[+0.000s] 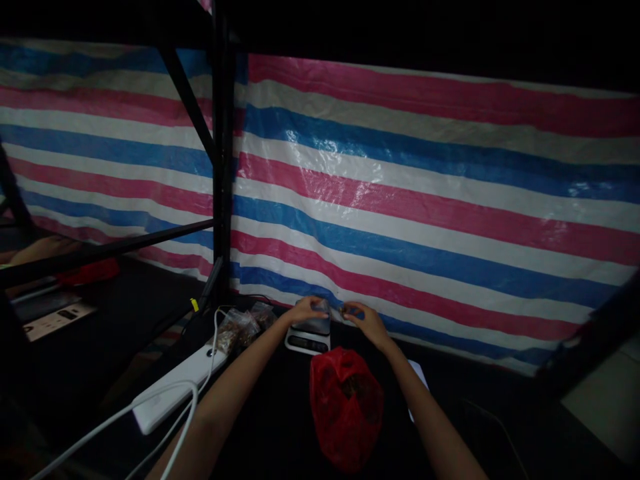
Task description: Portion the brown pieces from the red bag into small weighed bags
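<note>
My left hand (pixel 306 310) is above the back of a digital kitchen scale (pixel 307 341), its fingers closed on a small shiny clear packet (pixel 321 307). My right hand (pixel 364 321) is just right of the scale, its fingertips pinching a small brown piece (pixel 344 310). The two hands are close together and apart from each other. Nearer me lies a red plastic bag (pixel 346 408) with dark contents showing through. Left of the scale are small clear bags of brown pieces (pixel 236 331).
A white power strip (pixel 173 390) with white cables lies on the dark table (pixel 280 427) to the left. A white sheet (pixel 418 380) is partly under my right forearm. A striped tarpaulin (pixel 425 200) hangs behind, and a black metal frame post (pixel 223 167) rises at the back. Another person's arm (pixel 43 250) appears at far left.
</note>
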`<move>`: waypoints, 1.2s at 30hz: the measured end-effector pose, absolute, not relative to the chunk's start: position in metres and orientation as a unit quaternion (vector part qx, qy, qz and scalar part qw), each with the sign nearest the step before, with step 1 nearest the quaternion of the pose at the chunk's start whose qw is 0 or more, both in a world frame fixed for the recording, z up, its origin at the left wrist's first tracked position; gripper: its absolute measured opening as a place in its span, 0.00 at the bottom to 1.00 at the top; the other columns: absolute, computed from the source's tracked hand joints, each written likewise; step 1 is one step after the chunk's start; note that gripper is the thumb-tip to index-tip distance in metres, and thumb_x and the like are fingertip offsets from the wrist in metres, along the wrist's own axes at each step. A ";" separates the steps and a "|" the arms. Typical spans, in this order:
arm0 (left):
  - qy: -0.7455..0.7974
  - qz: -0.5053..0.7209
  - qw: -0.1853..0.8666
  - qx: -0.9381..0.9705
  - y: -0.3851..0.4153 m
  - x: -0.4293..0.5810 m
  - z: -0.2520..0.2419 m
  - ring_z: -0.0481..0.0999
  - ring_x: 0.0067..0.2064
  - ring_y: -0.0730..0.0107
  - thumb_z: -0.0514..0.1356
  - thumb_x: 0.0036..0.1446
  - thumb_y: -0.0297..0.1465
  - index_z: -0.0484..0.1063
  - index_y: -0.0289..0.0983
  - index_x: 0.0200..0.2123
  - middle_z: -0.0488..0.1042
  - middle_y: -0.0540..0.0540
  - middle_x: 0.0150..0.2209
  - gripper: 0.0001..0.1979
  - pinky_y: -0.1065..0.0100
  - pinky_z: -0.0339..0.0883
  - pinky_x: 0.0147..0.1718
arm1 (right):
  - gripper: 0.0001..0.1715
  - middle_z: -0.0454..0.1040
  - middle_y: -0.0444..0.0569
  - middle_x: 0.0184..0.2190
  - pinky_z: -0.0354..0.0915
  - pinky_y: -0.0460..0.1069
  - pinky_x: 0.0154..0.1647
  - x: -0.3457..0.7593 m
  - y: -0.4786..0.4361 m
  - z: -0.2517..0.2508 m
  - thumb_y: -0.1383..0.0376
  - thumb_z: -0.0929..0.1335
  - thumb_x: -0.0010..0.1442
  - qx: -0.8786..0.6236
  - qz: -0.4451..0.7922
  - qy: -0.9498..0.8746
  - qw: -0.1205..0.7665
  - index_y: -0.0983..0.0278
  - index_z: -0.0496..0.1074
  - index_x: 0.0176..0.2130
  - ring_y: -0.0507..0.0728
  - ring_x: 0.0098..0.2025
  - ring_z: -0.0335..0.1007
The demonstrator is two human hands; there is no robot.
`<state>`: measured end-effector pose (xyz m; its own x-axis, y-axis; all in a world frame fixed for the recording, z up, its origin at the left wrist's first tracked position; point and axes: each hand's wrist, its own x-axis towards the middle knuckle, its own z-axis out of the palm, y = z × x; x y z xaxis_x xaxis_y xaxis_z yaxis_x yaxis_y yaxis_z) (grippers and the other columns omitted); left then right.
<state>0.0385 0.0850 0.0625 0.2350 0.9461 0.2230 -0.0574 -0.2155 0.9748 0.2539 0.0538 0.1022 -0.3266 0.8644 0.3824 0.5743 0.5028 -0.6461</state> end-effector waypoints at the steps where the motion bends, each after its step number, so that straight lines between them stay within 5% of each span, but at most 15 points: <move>1: 0.354 0.486 0.508 0.617 0.082 0.039 0.064 0.72 0.39 0.62 0.68 0.31 0.33 0.73 0.35 0.31 0.75 0.48 0.31 0.19 0.66 0.62 0.42 | 0.17 0.74 0.48 0.38 0.61 0.52 0.44 0.253 0.054 0.107 0.60 0.66 0.49 -0.454 0.186 -0.797 0.352 0.62 0.71 0.40 0.56 0.40 0.68; 6: 0.260 0.483 0.536 0.642 0.071 0.047 0.067 0.70 0.44 0.64 0.67 0.36 0.34 0.71 0.34 0.40 0.73 0.43 0.40 0.24 0.65 0.58 0.47 | 0.18 0.72 0.48 0.41 0.59 0.51 0.44 0.244 0.055 0.128 0.60 0.66 0.51 -0.432 0.101 -0.837 0.321 0.62 0.69 0.43 0.56 0.42 0.66; 16: 0.270 0.507 0.568 0.590 0.063 0.058 0.062 0.71 0.42 0.65 0.67 0.36 0.35 0.71 0.34 0.39 0.74 0.45 0.38 0.24 0.67 0.59 0.45 | 0.16 0.69 0.51 0.43 0.51 0.55 0.48 0.215 0.031 0.170 0.68 0.66 0.52 -0.370 -0.186 -0.904 0.105 0.60 0.68 0.43 0.60 0.47 0.60; 23: 0.291 0.495 0.562 0.596 0.061 0.056 0.065 0.72 0.38 0.67 0.66 0.38 0.35 0.70 0.35 0.41 0.74 0.46 0.36 0.23 0.68 0.61 0.41 | 0.16 0.68 0.54 0.44 0.50 0.53 0.47 0.207 0.019 0.183 0.73 0.60 0.57 -0.347 -0.234 -0.905 0.076 0.63 0.67 0.45 0.60 0.47 0.60; 30: 0.403 0.429 0.382 0.713 0.087 0.035 0.073 0.67 0.45 0.58 0.69 0.28 0.34 0.72 0.37 0.37 0.72 0.45 0.40 0.26 0.63 0.55 0.48 | 0.19 0.69 0.49 0.44 0.53 0.53 0.47 0.260 -0.024 0.173 0.59 0.65 0.54 -0.455 -0.038 -0.868 0.194 0.59 0.66 0.46 0.59 0.47 0.61; 36: 0.460 0.413 0.316 0.720 0.090 0.031 0.064 0.52 0.57 0.49 0.71 0.19 0.35 0.70 0.39 0.42 0.65 0.42 0.51 0.37 0.57 0.38 0.55 | 0.15 0.74 0.43 0.33 0.59 0.46 0.30 0.314 -0.074 0.114 0.58 0.67 0.49 -0.462 0.335 -0.815 0.097 0.58 0.72 0.39 0.54 0.32 0.68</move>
